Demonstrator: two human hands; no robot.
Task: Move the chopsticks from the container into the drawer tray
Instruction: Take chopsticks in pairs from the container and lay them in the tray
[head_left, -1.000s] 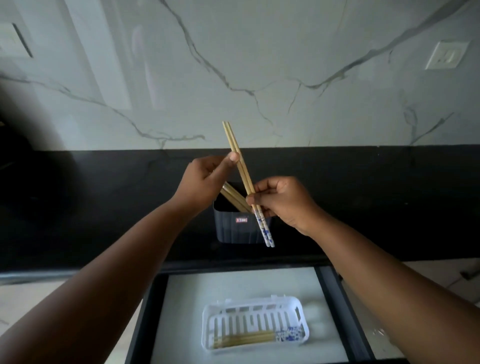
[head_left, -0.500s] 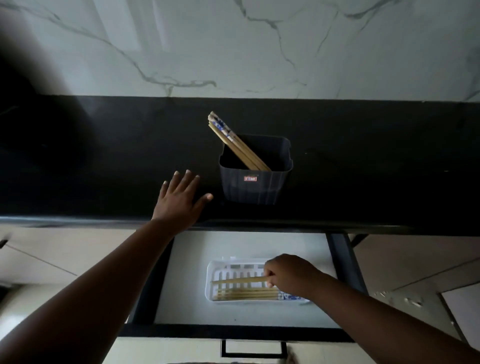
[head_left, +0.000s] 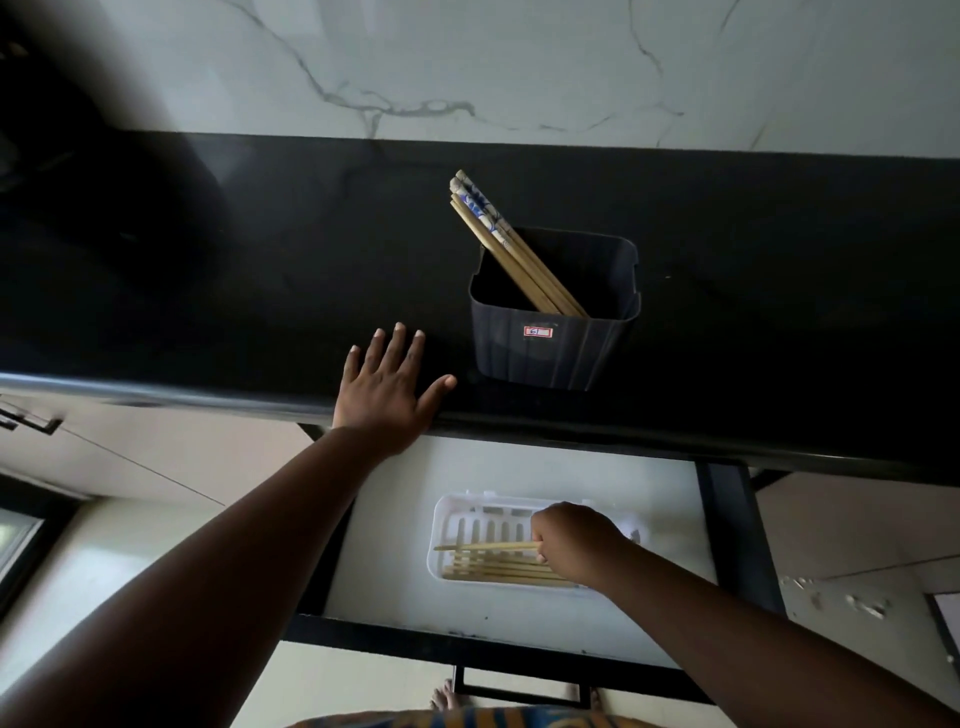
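- Placement is the step in hand: right hand pinches a bamboo chopstick pair low over the white slotted plastic tray; lay them parallel to those already inside.
- Left hand rests flat, fingers spread, holding nothing, on the black countertop.
- More blue-patterned chopsticks lean in the dark square container.

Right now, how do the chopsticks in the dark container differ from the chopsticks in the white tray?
The chopsticks in the dark container stand tilted, leaning left, patterned blue-and-white ends up; the chopsticks in the white tray lie flat, side by side. The container bunch is untouched, with the left hand flat on the black counter beside it; in the tray, the right hand holds one pair just above the others. Both groups are light wood.
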